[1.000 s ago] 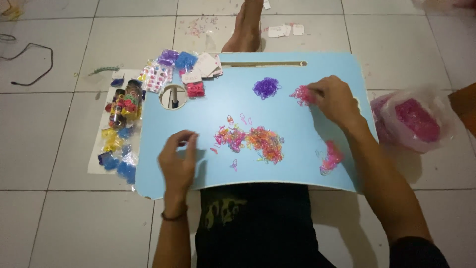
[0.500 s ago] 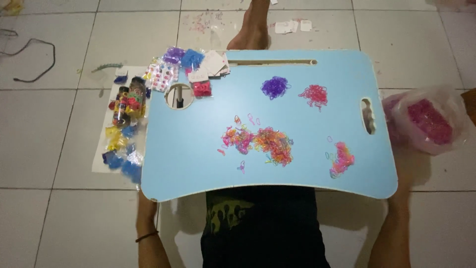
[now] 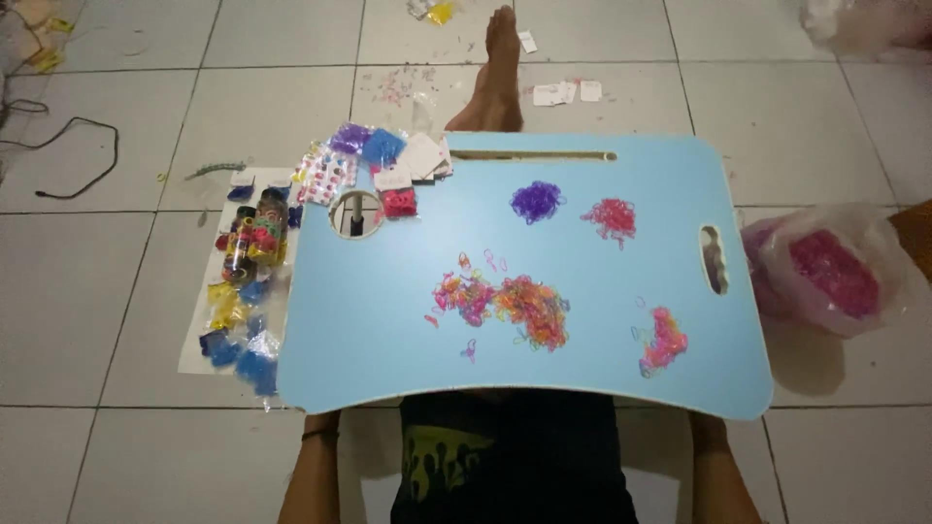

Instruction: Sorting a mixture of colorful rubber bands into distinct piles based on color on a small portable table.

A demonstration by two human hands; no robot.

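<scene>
A light blue lap table (image 3: 388, 320) stands over my legs. On it lie small piles of loom bands: a purple pile (image 3: 536, 201), a pink pile (image 3: 612, 215), a mixed orange and pink pile (image 3: 505, 301) and a pink and yellow pile (image 3: 665, 342). Both my hands are hidden beneath the table's near edge. Only my left forearm (image 3: 316, 475), with a dark wristband, and my right forearm (image 3: 723, 480) show, at the near corners. Nothing touches the bands.
Small packets of bands (image 3: 388, 160) crowd the table's far left corner beside a round hole (image 3: 356, 213). On the floor are a white sheet with coloured bags (image 3: 243, 291) on the left, a plastic bag of pink bands (image 3: 835, 272) on the right, my foot (image 3: 495, 78) and a black cable (image 3: 68, 165).
A second ago both hands were on the tabletop, the right one at the pink pile. They have since dropped under the near edge, and the table sits slightly shifted in view.
</scene>
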